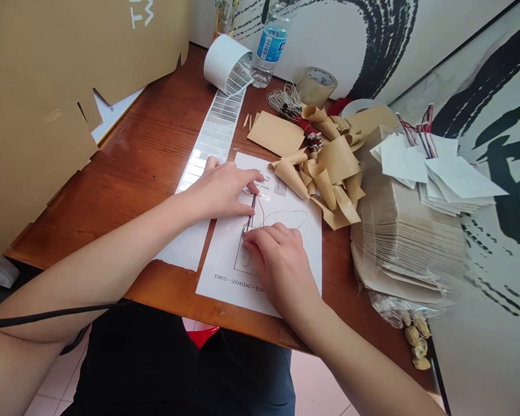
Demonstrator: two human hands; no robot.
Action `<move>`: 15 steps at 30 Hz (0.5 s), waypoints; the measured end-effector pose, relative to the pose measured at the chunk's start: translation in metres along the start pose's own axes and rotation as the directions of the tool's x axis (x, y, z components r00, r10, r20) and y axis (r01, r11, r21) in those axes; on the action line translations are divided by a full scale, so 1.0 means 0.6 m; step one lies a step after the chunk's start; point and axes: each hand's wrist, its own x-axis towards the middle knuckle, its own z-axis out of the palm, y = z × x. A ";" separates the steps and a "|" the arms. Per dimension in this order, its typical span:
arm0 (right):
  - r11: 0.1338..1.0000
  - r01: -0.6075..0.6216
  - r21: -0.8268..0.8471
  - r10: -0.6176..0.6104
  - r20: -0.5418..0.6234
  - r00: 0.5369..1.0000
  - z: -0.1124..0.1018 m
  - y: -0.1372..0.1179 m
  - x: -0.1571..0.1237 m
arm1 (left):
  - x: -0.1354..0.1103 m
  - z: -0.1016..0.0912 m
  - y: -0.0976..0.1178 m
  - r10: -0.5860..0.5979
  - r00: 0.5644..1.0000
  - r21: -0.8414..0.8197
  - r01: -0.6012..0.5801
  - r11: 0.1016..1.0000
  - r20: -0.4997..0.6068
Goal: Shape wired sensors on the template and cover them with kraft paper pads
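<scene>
- Sheet of white paper point(303, 271) lies on the wooden desk point(147, 173), printed "DRS-206DC-B0" near its lower edge, the end of the print hidden by a hand; a second white sheet point(177, 254) pokes out beneath it.
- Dark slim strip point(253, 209) sits upright in view on that sheet, between both hands, with a red wire point(262, 212) and a thin dark wire loop point(286, 215) running off it.
- Left grip point(221, 189): fingers spread slightly, tips at the strip's upper end; any pinch is hidden.
- Right grip point(277, 260): fingers pressed together, tips at the strip's lower end, against the sheet; whether they pinch it, I cannot tell.
- Curled kraft paper strips point(329, 167) and a bundle of wires point(288, 101) lie just beyond the sheet.
- Film-wrapped stack of kraft sheets point(407, 242) sits to the right, under loose white paper tags point(442, 167).
- Label roll point(227, 63), water bottle point(271, 49) and tape roll point(316, 86) stand at the desk's far edge.
</scene>
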 end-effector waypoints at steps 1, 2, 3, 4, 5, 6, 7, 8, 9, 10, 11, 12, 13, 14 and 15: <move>1.000 0.000 -0.006 0.000 0.000 1.000 0.000 0.000 0.000 | 0.000 -0.001 0.001 -0.002 1.000 0.000 0.002 1.000 0.003; 1.000 0.000 -0.010 0.000 0.000 1.000 0.000 0.000 0.000 | 0.000 -0.001 0.002 -0.006 1.000 0.001 0.006 1.000 0.007; 1.000 0.001 -0.012 -0.001 0.001 1.000 0.000 0.000 -0.001 | 0.000 -0.002 0.002 -0.010 1.000 0.002 0.010 1.000 0.008; 1.000 0.003 -0.013 -0.003 0.003 1.000 0.000 0.000 -0.001 | 0.000 -0.002 0.003 -0.013 1.000 0.003 0.013 1.000 0.009; 1.000 0.004 -0.011 -0.004 0.005 1.000 0.000 0.000 -0.001 | 0.000 -0.003 0.004 -0.015 1.000 0.003 0.015 1.000 0.009; 1.000 0.006 -0.010 -0.006 0.006 1.000 0.000 0.000 -0.002 | 0.000 -0.003 0.004 -0.015 1.000 0.003 0.015 1.000 0.010; 1.000 0.005 -0.009 -0.005 0.011 1.000 0.000 0.000 -0.002 | -0.001 -0.002 0.004 -0.014 1.000 0.003 0.014 1.000 0.009; 1.000 0.004 -0.009 -0.004 0.015 1.000 -0.001 0.000 -0.002 | -0.001 -0.002 0.004 -0.014 1.000 0.002 0.014 1.000 0.008; 1.000 0.001 -0.010 -0.001 0.017 1.000 -0.001 0.000 -0.002 | -0.001 -0.002 0.004 -0.016 1.000 0.003 0.016 1.000 0.010; 1.000 -0.002 -0.009 0.002 0.020 1.000 -0.001 0.000 -0.002 | -0.001 -0.002 0.005 -0.017 1.000 0.003 0.017 1.000 0.012; 1.000 -0.005 -0.008 0.005 0.021 1.000 -0.001 0.000 -0.002 | -0.001 -0.003 0.005 -0.018 1.000 0.004 0.018 1.000 0.014; 1.000 -0.005 -0.006 0.006 0.021 1.000 -0.002 -0.001 -0.002 | -0.001 -0.003 0.005 -0.021 1.000 0.005 0.021 1.000 0.017; 1.000 -0.005 -0.003 0.005 0.020 1.000 -0.002 -0.001 -0.002 | -0.001 -0.004 0.005 -0.024 1.000 0.005 0.024 1.000 0.020; 1.000 -0.004 -0.001 0.004 0.019 1.000 -0.002 -0.001 -0.002 | -0.001 -0.004 0.006 -0.025 0.999 0.005 0.025 1.000 0.021; 1.000 -0.002 0.001 0.002 0.019 1.000 -0.003 -0.002 -0.002 | -0.001 -0.005 0.006 -0.023 1.000 0.004 0.023 1.000 0.021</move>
